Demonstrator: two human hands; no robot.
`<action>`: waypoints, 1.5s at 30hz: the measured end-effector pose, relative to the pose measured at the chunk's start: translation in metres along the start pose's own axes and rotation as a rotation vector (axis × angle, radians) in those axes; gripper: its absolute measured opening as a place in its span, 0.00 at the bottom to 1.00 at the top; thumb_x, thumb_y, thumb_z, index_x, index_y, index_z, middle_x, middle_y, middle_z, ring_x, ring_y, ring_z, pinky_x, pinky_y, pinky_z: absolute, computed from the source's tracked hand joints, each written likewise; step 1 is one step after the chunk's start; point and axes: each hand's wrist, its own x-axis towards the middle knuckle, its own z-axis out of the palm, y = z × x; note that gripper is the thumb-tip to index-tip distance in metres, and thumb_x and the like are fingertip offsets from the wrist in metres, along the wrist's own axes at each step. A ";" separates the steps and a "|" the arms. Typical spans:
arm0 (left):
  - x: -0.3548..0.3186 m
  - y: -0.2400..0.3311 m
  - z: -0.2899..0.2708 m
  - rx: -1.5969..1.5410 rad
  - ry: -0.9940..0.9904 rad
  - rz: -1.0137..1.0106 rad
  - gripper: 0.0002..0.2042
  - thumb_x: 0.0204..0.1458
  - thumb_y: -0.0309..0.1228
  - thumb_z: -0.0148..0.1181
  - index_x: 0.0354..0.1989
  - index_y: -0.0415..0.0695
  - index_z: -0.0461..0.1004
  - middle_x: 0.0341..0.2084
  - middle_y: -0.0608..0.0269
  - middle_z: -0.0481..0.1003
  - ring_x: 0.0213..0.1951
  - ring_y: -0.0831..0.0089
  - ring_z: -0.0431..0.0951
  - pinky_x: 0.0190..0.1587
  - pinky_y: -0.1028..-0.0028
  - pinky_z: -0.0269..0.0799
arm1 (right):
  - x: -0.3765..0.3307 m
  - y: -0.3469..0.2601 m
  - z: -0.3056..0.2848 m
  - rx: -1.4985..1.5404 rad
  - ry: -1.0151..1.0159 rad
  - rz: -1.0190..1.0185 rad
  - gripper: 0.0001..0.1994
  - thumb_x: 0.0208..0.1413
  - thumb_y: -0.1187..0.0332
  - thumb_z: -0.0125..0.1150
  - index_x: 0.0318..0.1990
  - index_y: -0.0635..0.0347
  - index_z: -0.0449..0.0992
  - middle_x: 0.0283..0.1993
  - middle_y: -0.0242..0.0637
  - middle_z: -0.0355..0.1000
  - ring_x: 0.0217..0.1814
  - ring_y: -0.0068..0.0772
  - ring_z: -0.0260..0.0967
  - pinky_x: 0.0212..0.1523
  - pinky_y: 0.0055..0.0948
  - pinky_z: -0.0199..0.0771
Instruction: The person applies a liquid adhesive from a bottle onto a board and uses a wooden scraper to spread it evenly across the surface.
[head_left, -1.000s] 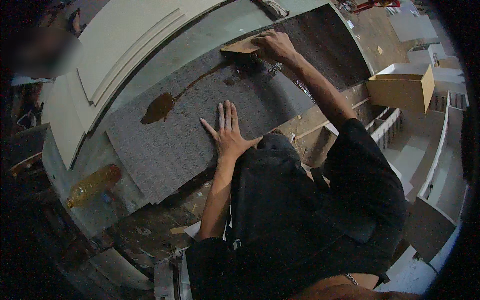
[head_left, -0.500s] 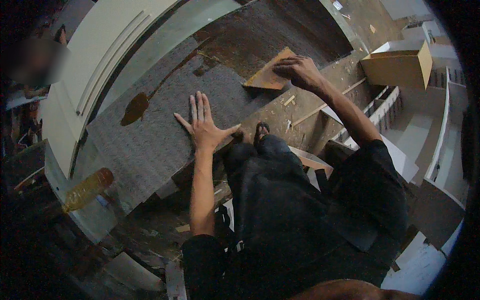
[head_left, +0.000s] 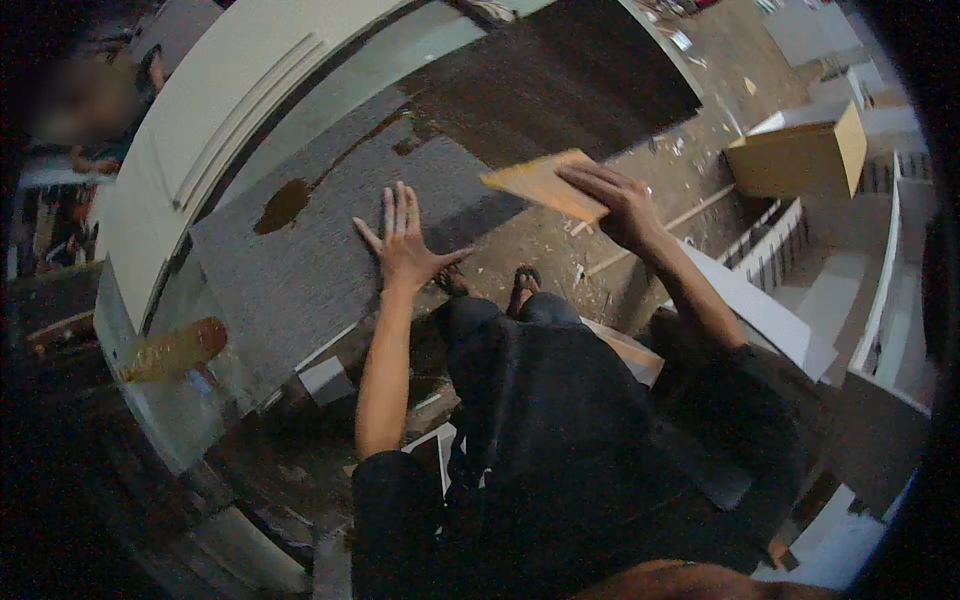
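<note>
Compared with half a second back, I see the right hand has lifted the thin tan wooden piece off the grey panel; it was lying flat on the panel's surface, and now it hangs tilted in the air past the panel's right edge, over the dusty floor. The right fingers are clamped on its near end, arm bent at the elbow. My left hand has kept its place: palm down, fingers spread wide and released, pressing flat on the grey panel near its front edge, arm straight. A brown glue smear sits on the panel to the left of that hand.
</note>
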 end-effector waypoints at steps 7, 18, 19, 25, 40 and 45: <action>-0.030 -0.038 -0.004 -0.061 -0.006 0.071 0.67 0.35 0.76 0.59 0.76 0.39 0.39 0.76 0.54 0.40 0.77 0.56 0.37 0.73 0.41 0.23 | 0.174 0.013 0.109 -0.404 0.094 -0.334 0.27 0.55 0.65 0.58 0.65 0.39 0.70 0.65 0.32 0.70 0.67 0.36 0.67 0.66 0.38 0.67; -0.032 -0.039 -0.007 -0.115 0.055 0.034 0.66 0.32 0.78 0.56 0.74 0.39 0.49 0.76 0.57 0.45 0.76 0.59 0.42 0.64 0.24 0.18 | 0.251 0.022 0.189 -0.531 -0.002 -0.286 0.26 0.57 0.66 0.55 0.66 0.38 0.67 0.65 0.28 0.68 0.66 0.34 0.67 0.66 0.38 0.66; -0.032 -0.040 -0.007 -0.107 0.057 0.031 0.66 0.31 0.79 0.55 0.74 0.39 0.49 0.76 0.57 0.46 0.76 0.59 0.42 0.63 0.22 0.17 | 0.246 0.020 0.190 -0.514 -0.035 -0.301 0.27 0.57 0.66 0.55 0.66 0.38 0.67 0.65 0.28 0.68 0.66 0.35 0.67 0.66 0.39 0.66; -0.036 -0.051 -0.013 -0.358 0.059 0.004 0.61 0.36 0.73 0.61 0.72 0.37 0.53 0.74 0.50 0.50 0.75 0.55 0.48 0.67 0.27 0.22 | 0.161 -0.004 0.174 -0.403 -0.144 -0.370 0.26 0.54 0.66 0.56 0.63 0.39 0.71 0.65 0.28 0.69 0.66 0.38 0.67 0.67 0.46 0.65; -0.046 -0.067 -0.005 -0.331 0.133 0.069 0.55 0.37 0.66 0.67 0.70 0.40 0.59 0.72 0.50 0.55 0.74 0.53 0.51 0.72 0.38 0.31 | 0.264 0.027 0.173 -0.456 -0.046 -0.174 0.21 0.58 0.68 0.49 0.58 0.39 0.76 0.60 0.29 0.74 0.61 0.36 0.71 0.58 0.35 0.75; -0.046 -0.067 -0.004 -0.321 0.167 0.075 0.56 0.34 0.67 0.68 0.70 0.42 0.61 0.71 0.51 0.57 0.73 0.53 0.53 0.72 0.37 0.32 | 0.269 0.030 0.182 -0.320 -0.105 -0.206 0.17 0.54 0.70 0.56 0.51 0.47 0.81 0.55 0.33 0.77 0.58 0.41 0.73 0.55 0.39 0.76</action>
